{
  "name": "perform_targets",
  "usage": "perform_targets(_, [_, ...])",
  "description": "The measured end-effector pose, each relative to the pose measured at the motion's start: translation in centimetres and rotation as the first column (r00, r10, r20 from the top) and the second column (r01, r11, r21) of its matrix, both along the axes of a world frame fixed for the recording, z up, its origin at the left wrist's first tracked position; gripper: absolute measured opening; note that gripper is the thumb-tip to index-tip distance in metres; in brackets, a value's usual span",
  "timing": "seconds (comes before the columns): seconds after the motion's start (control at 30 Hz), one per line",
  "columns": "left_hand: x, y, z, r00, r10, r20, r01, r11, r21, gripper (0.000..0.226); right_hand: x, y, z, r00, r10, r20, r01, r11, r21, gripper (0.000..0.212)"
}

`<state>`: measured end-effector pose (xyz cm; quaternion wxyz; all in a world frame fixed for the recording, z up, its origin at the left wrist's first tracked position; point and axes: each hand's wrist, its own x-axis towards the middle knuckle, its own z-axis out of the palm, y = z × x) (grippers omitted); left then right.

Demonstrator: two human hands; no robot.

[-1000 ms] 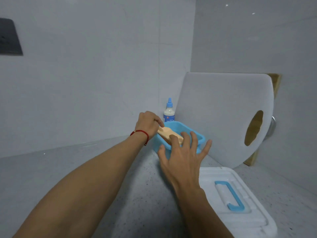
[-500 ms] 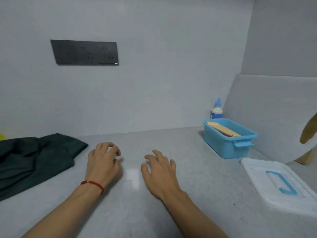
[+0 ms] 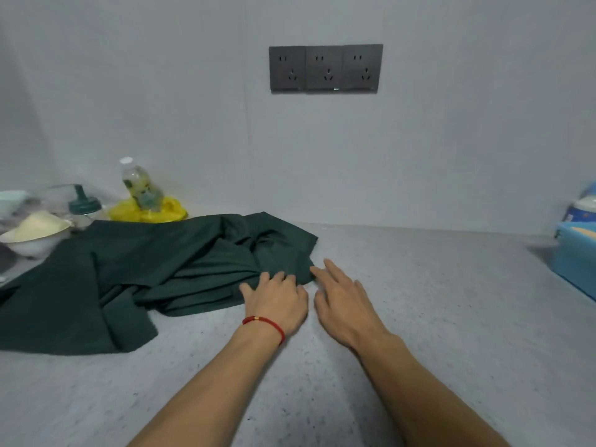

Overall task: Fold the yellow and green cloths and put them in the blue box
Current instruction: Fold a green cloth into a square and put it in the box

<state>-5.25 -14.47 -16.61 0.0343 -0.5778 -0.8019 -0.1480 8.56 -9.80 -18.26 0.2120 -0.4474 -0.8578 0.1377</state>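
Grey speckled bench [image 3: 419, 317] carries the green cloth [image 3: 145, 272], rumpled at left; my left hand [image 3: 275, 301] rests on its near corner, fingers loosely curled, my right hand [image 3: 342, 301] spread just beside it; blue box [image 3: 577, 253] far right

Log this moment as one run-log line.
left hand on green cloth edge | right hand open beside it | cloth unfolded | blue box at right
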Motion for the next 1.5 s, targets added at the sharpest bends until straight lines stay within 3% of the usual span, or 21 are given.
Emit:
perform_targets(0.13, [1.2, -0.3, 0.6, 0.997, -0.067, 0.039, 0.06, 0.985, 0.162, 0.028, 0.1, 0.2, 0.2, 0.993, 0.047, 0.107, -0.046, 0.999, -0.012, 0.048])
perform_targets(0.2, [0.5, -0.5, 0.4, 0.998, -0.031, -0.05, 0.04, 0.978, 0.205, 0.027, 0.5, -0.1, 0.4, 0.988, -0.017, 0.156, 0.005, 0.997, 0.075, 0.043])
perform_targets(0.33, [-1.8, -0.8, -0.7, 0.977, 0.011, -0.212, 0.036, 0.975, 0.218, 0.031, 4.7, 0.5, 1.5, 0.965, -0.245, 0.095, 0.228, 0.961, 0.154, 0.039])
perform_targets(0.47, [-2.4, -0.8, -1.1, 0.995, 0.029, -0.092, -0.015, 0.989, 0.145, 0.045, 11.5, 2.1, 2.4, 0.829, -0.559, 0.005, 0.557, 0.828, 0.062, 0.03])
perform_targets(0.63, [-2.0, -0.7, -1.1, 1.0, -0.016, -0.002, 0.016, 1.0, -0.015, 0.062, 16.4, 2.4, 2.7, 0.543, -0.828, 0.138, 0.774, 0.558, 0.299, 0.036])
perform_targets(0.67, [-2.1, -0.6, -1.1, 1.0, -0.015, 0.007, 0.016, 0.999, -0.04, 0.061, 16.0, 2.2, 2.5, 0.565, -0.818, 0.108, 0.753, 0.565, 0.337, 0.034])
perform_targets(0.7, [-2.1, -0.5, -1.3, 1.0, -0.014, 0.011, 0.014, 0.998, -0.06, 0.06, 15.3, 2.0, 2.1, 0.654, -0.752, 0.084, 0.687, 0.636, 0.351, 0.036])
perform_targets(0.77, [-2.3, -0.2, -1.7, 1.0, -0.005, 0.009, 0.006, 0.996, -0.091, 0.059, 13.0, 1.6, 1.3, 0.879, -0.461, 0.119, 0.419, 0.869, 0.264, 0.05])
perform_targets(0.8, [-2.4, 0.0, -1.7, 1.0, 0.005, 0.024, -0.003, 0.995, -0.099, 0.059, 11.9, 1.4, 0.9, 0.929, -0.329, 0.171, 0.303, 0.939, 0.164, 0.055])
perform_targets(0.87, [-3.2, 0.5, -1.6, 0.996, 0.05, 0.08, -0.043, 0.995, -0.092, 0.061, 11.1, 1.4, 0.6, 0.924, -0.237, 0.301, 0.254, 0.967, -0.02, 0.061])
perform_targets(0.93, [-4.6, 1.1, -1.3, 0.986, 0.115, 0.123, -0.108, 0.992, -0.059, 0.058, 12.0, 0.8, 0.8, 0.889, -0.272, 0.369, 0.317, 0.946, -0.066, 0.064])
perform_targets(1.03, [-5.9, 1.6, -0.4, 0.947, 0.223, 0.232, -0.225, 0.974, -0.021, 0.05, 13.5, -1.2, 1.1, 0.825, -0.339, 0.452, 0.387, 0.922, -0.015, 0.07])
perform_targets(1.1, [-5.6, 1.3, 0.0, 0.946, 0.252, 0.204, -0.269, 0.961, 0.06, 0.045, 13.9, -2.9, 1.3, 0.804, -0.402, 0.438, 0.389, 0.913, 0.124, 0.069])
perform_targets(1.17, [-4.2, 0.7, 0.4, 0.981, 0.143, 0.135, -0.171, 0.958, 0.232, 0.04, 13.6, -3.7, 1.8, 0.838, -0.484, 0.252, 0.397, 0.858, 0.327, 0.063])
perform_targets(1.2, [-3.0, 0.1, 0.5, 0.991, 0.007, 0.131, -0.05, 0.943, 0.329, 0.039, 13.4, -3.5, 1.9, 0.859, -0.486, 0.162, 0.4, 0.834, 0.379, 0.059])
perform_targets(1.27, [0.4, -1.3, 0.7, 0.921, -0.359, 0.151, 0.264, 0.86, 0.437, 0.042, 13.7, -2.6, 1.8, 0.879, -0.456, 0.14, 0.408, 0.871, 0.275, 0.055])
perform_targets(1.3, [2.1, -1.9, 0.7, 0.853, -0.493, 0.17, 0.392, 0.821, 0.416, 0.045, 14.0, -2.2, 1.3, 0.879, -0.434, 0.198, 0.409, 0.899, 0.155, 0.057])
perform_targets(1.37, [4.6, -2.6, 0.4, 0.787, -0.589, 0.182, 0.548, 0.804, 0.229, 0.048, 14.7, -1.3, 0.2, 0.871, -0.374, 0.32, 0.402, 0.915, -0.025, 0.063])
perform_targets(1.43, [5.2, -2.6, -0.2, 0.823, -0.557, 0.108, 0.563, 0.826, -0.025, 0.051, 15.6, -0.4, -0.4, 0.885, -0.319, 0.339, 0.362, 0.929, -0.07, 0.065])
perform_targets(1.5, [5.4, -3.2, -0.4, 0.857, -0.515, 0.028, 0.515, 0.849, -0.117, 0.052, 16.9, 0.1, -0.2, 0.899, -0.263, 0.35, 0.309, 0.948, -0.081, 0.066])
